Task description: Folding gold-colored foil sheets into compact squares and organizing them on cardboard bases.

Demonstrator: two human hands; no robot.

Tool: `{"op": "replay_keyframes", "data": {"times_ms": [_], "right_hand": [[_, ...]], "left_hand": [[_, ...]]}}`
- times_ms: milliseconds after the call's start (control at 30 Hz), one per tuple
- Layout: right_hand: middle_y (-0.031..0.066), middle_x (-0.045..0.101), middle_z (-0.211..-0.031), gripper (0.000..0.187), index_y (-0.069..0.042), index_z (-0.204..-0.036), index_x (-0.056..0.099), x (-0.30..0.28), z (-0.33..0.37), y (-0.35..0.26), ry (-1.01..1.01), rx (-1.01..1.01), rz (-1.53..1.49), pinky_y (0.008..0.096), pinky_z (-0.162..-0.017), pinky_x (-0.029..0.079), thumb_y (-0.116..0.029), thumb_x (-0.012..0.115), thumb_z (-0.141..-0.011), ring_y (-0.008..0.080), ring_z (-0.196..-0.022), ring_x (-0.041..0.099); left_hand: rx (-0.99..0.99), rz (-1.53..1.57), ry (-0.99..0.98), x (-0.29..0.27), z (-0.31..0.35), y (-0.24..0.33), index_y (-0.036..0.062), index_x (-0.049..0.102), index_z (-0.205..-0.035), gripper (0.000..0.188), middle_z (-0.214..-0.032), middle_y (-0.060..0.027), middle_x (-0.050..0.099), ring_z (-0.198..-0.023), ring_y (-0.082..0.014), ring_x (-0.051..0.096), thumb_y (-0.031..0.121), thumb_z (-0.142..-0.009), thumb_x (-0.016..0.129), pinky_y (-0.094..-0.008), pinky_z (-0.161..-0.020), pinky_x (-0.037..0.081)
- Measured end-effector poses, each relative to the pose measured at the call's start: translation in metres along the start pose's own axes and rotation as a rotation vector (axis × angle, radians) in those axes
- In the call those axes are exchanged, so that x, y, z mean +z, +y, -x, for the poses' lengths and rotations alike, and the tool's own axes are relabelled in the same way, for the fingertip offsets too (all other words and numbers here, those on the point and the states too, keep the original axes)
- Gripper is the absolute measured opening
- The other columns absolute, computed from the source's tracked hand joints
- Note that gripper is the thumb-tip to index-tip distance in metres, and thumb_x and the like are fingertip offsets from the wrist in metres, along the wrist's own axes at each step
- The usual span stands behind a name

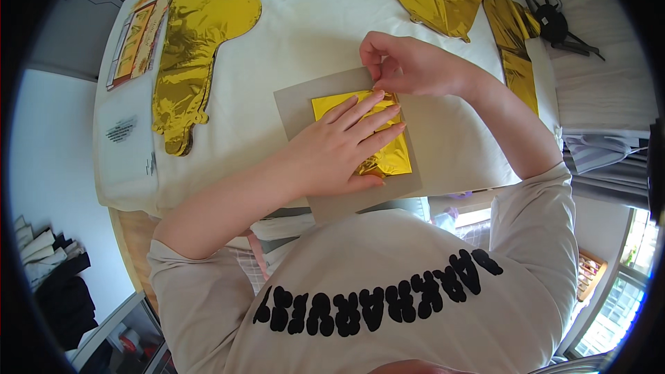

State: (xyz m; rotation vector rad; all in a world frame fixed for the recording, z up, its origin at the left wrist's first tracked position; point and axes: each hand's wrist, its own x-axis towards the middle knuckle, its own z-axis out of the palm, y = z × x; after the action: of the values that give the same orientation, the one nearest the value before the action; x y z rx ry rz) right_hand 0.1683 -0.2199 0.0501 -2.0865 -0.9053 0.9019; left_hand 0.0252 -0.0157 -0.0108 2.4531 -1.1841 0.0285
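A folded piece of shiny gold foil [391, 156], probably a flat foil balloon, lies on a grey board [296, 105] near the table's front edge. My left hand [336, 142] rests flat on the foil, fingers stretched out to the right and slightly apart. Just beyond the foil's far edge, my right hand [409, 66] is closed, with thumb and forefinger bent together over the board's far right part. What its fingertips hold, if anything, is too small to make out. The left hand hides much of the foil.
Flat gold foil balloons lie at the table's [291, 28] left [187, 62], far right [443, 0] and right edge [519, 73]. At the left are a printed picture sheet [135, 45] and a clear plastic bag [125, 142]. A black device with antennas [552, 22] stands beyond the right edge.
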Motion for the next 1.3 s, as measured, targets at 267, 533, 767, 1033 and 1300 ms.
{"op": "replay_keyframes", "data": {"times_ms": [267, 533, 767, 1033, 1300], "right_hand": [[0.0064, 0.059, -0.095, 0.024, -0.004, -0.103, 0.052, 0.014, 0.005, -0.001, 0.109, -0.067, 0.140, 0.0320, -0.079, 0.052, -0.002, 0.071, -0.089, 0.0171, -0.087, 0.059], [0.0099, 0.061, -0.101, 0.025, -0.003, -0.106, 0.058, 0.035, 0.017, 0.009, 0.349, -0.185, 0.238, 0.0342, -0.082, 0.053, -0.001, 0.075, -0.087, 0.0247, -0.093, 0.063], [0.0074, 0.062, -0.105, 0.025, -0.007, -0.107, 0.063, 0.045, 0.024, 0.031, 0.559, -0.133, 0.358, 0.0371, -0.096, 0.046, -0.015, 0.078, -0.089, 0.0279, -0.108, 0.056], [0.0046, 0.062, -0.106, 0.023, -0.010, -0.107, 0.064, 0.046, 0.034, 0.032, 0.565, -0.080, 0.286, 0.0399, -0.102, 0.041, -0.020, 0.078, -0.090, 0.0253, -0.109, 0.055], [0.0013, 0.062, -0.102, 0.027, -0.013, -0.103, 0.064, 0.045, 0.034, 0.036, 0.606, 0.044, 0.280, 0.0384, -0.101, 0.039, -0.026, 0.081, -0.087, 0.0209, -0.101, 0.055]], "left_hand": [[-0.085, -0.045, 0.081, -0.007, 0.001, 0.008, 0.0137, 0.044, -0.159, 0.095, -0.161, -0.0123, 0.042, -0.152, -0.0376, 0.035, 0.057, -0.082, 0.079, -0.0612, -0.125, 0.028], [-0.125, -0.010, 0.103, -0.003, 0.002, 0.005, 0.0083, 0.053, -0.148, 0.091, -0.155, -0.0194, 0.044, -0.146, -0.0414, 0.040, 0.058, -0.079, 0.081, -0.0576, -0.123, 0.033], [-0.140, 0.025, 0.110, -0.004, 0.002, 0.005, 0.0092, 0.054, -0.148, 0.090, -0.156, -0.0272, 0.038, -0.145, -0.0430, 0.041, 0.059, -0.078, 0.082, -0.0558, -0.122, 0.034], [-0.123, -0.054, 0.139, 0.000, 0.001, 0.005, 0.0100, 0.054, -0.148, 0.090, -0.153, -0.0271, 0.043, -0.148, -0.0430, 0.039, 0.062, -0.079, 0.080, -0.0563, -0.122, 0.033], [-0.158, -0.093, 0.075, 0.001, 0.001, 0.007, 0.0159, 0.048, -0.156, 0.093, -0.163, -0.0199, 0.040, -0.153, -0.0404, 0.033, 0.064, -0.081, 0.077, -0.0560, -0.123, 0.033]]}}
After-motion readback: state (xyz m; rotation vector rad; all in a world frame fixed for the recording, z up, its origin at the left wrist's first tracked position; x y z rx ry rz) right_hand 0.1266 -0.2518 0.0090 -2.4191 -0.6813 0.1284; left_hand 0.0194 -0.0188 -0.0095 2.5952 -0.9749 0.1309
